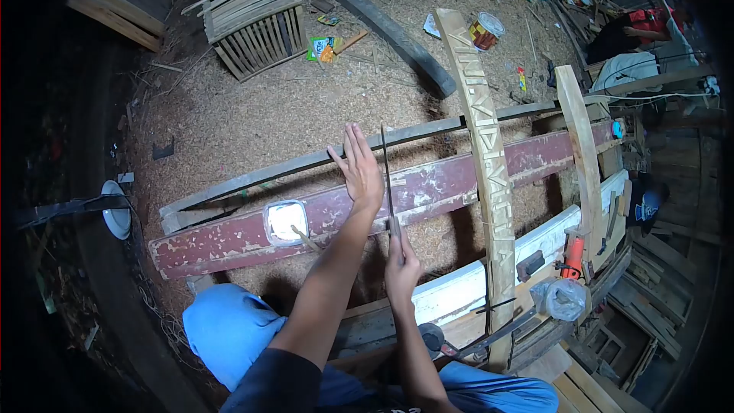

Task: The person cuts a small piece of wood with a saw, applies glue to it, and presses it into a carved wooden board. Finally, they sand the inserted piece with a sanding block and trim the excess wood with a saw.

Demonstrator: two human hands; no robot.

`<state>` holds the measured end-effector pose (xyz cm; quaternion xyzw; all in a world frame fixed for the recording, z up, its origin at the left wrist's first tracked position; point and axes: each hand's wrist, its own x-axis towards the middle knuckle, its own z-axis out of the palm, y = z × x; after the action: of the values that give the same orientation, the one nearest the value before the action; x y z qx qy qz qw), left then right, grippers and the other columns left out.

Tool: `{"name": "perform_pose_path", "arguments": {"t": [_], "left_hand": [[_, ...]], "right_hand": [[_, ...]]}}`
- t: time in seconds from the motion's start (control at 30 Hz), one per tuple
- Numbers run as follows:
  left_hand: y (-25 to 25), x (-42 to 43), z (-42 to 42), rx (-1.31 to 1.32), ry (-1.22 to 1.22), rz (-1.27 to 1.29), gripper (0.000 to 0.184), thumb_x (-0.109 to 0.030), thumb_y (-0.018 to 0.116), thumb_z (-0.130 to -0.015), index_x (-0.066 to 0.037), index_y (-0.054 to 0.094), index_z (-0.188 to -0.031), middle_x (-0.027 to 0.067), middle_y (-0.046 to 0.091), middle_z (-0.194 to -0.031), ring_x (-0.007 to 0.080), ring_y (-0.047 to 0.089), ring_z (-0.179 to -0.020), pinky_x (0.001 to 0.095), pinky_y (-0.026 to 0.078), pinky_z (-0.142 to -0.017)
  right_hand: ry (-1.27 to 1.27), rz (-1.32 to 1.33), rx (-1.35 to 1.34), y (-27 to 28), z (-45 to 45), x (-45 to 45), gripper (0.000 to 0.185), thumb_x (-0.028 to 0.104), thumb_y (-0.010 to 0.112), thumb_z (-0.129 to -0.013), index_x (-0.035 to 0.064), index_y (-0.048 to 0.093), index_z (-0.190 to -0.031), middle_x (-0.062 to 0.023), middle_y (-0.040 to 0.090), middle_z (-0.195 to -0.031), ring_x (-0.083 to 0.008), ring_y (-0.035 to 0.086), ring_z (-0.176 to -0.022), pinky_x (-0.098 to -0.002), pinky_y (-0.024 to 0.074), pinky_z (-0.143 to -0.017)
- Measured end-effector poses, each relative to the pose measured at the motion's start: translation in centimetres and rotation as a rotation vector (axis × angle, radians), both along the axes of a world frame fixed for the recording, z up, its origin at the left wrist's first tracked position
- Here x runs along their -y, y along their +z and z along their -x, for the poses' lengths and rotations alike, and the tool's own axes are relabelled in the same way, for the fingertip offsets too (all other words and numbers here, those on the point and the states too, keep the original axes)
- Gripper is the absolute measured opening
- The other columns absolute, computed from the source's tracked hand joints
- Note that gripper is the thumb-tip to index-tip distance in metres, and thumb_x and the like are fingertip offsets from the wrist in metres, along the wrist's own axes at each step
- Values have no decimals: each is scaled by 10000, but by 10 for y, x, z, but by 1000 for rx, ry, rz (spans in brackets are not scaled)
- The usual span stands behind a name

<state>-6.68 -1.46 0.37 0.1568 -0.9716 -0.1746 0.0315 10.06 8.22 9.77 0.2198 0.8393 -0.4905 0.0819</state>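
My left hand [359, 170] lies with its fingers stretched out over the worn red plank [229, 245], fingertips toward the narrow grey beam [279, 168] behind it. Wrapped round the handle of a long, thin-bladed tool [388, 172], my right hand [401, 264] is on the near side of the plank. The blade points away from me and appears nearly edge-on, so its exact kind is unclear. A small pale wood piece [397, 181] shows beside the blade. Left of my forearm, a square tub [287, 222] of white stuff stands on the plank, with a stick in it.
A carved board [482, 130] and a plain board [579, 145] lie across the beams at right. Nearby are an orange power tool [573, 252] and a plastic bag [562, 298]. Wood shavings cover the floor around a slatted crate [256, 23]. Another person [638, 30] is at far right.
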Motion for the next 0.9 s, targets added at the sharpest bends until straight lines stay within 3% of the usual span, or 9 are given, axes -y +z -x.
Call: {"name": "perform_pose_path", "arguments": {"t": [0.07, 0.13, 0.23, 0.3, 0.4, 0.57, 0.67, 0.77, 0.9], "left_hand": [[9, 1, 4, -29, 5, -101, 951, -16, 639, -844, 43, 120, -1639, 211, 157, -1722, 300, 188, -1599, 659, 40, -1273], [2, 0, 1, -1, -58, 68, 902, 5, 600, -858, 41, 146, -1637, 203, 162, -1722, 290, 188, -1600, 665, 42, -1270], [-5, -1, 1, -50, -20, 54, 896, 6, 589, -859, 40, 145, -1637, 207, 161, -1722, 302, 184, -1601, 668, 41, -1268], [-5, -3, -2, -21, -16, 30, 876, -8, 574, -873, 41, 146, -1636, 208, 160, -1722, 303, 188, -1599, 667, 40, -1267], [6, -2, 1, -10, 64, -37, 842, -14, 544, -892, 46, 147, -1633, 198, 157, -1725, 289, 215, -1589, 666, 28, -1269], [-6, 0, 8, -42, -29, 92, 877, -3, 561, -876, 43, 126, -1636, 201, 150, -1726, 292, 231, -1582, 658, 12, -1272], [14, -3, 0, 3, 37, -76, 870, 2, 554, -880, 37, 130, -1639, 202, 153, -1725, 285, 231, -1584, 661, 23, -1269], [-17, -5, 4, -29, 51, 162, 947, -45, 622, -852, 31, 106, -1643, 197, 166, -1722, 285, 233, -1583, 652, 20, -1272], [-5, -6, 6, -20, 57, 49, 961, -80, 652, -851, 30, 114, -1640, 192, 173, -1721, 284, 228, -1585, 649, 30, -1274]], "right_hand": [[36, 30, -78, -10, -2, -1, 421, 201, 555, -1087, -82, 596, -1396, -277, 694, -1295, -305, 690, -1193, -384, 506, -1020], [-13, 67, -71, -15, -12, 2, 425, 212, 552, -1090, -81, 597, -1393, -273, 694, -1296, -294, 689, -1182, -382, 507, -1014], [-92, 156, -59, -15, -2, 14, 424, 221, 550, -1092, -82, 604, -1383, -257, 692, -1306, -270, 679, -1172, -378, 507, -1009], [-63, 95, -96, -22, 2, 17, 415, 213, 554, -1077, -20, 604, -1417, -279, 700, -1263, -331, 717, -1161, -403, 536, -978], [-22, 28, -112, -21, -25, 6, 410, 194, 552, -1075, -26, 602, -1418, -275, 701, -1262, -333, 725, -1146, -403, 546, -955], [-44, 102, -144, -23, -9, 9, 386, 178, 529, -1089, -6, 620, -1416, -230, 716, -1281, -220, 710, -1151, -366, 542, -966], [-42, 31, 16, -27, -19, 10, 393, 174, 531, -1088, -9, 609, -1428, -225, 702, -1314, -208, 687, -1199, -356, 530, -988], [-69, 71, -169, -19, -51, 13, 394, 178, 540, -1084, -19, 610, -1418, -231, 712, -1290, -226, 704, -1173, -356, 533, -980], [-74, -36, -8, -30, -46, 4, 375, 167, 539, -1081, -18, 629, -1395, -239, 705, -1299, -262, 702, -1192, -364, 527, -1001]]}}
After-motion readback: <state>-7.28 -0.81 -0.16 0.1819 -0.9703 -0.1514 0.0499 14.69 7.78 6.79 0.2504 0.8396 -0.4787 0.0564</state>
